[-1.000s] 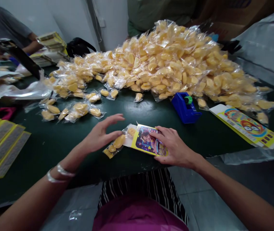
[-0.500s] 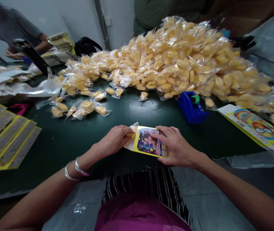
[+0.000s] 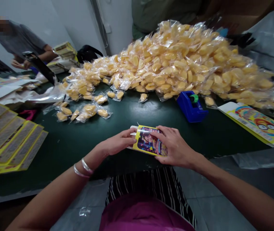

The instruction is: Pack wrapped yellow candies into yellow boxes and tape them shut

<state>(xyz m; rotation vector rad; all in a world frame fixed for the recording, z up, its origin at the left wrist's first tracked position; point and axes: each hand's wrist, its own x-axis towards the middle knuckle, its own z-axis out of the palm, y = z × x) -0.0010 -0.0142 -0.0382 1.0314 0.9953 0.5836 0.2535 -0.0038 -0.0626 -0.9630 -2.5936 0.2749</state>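
Note:
A small yellow printed box (image 3: 148, 141) lies near the table's front edge, its white flaps spread at the left end. My right hand (image 3: 175, 146) is wrapped round the right part of the box, thumb across its top. At the open left end is my left hand (image 3: 119, 141), its fingertips at the mouth of the box; whether they hold anything there is hidden. Beyond rises a large pile of yellow pieces in clear wrappers (image 3: 165, 64). A few wrapped pieces (image 3: 88, 110) lie apart from it on the left.
The blue tape dispenser (image 3: 191, 107) stands right of centre. Flat printed cartons (image 3: 259, 123) lie at the right, and fanned yellow cartons (image 3: 13, 141) at the left. Across the table at the back left, a person in a grey shirt (image 3: 23, 40) works beside stacked boxes (image 3: 64, 53).
The wrapped piece at the left end of the box no longer shows. My left fingers have loosened and moved over the box's mouth. The view has shifted slightly.

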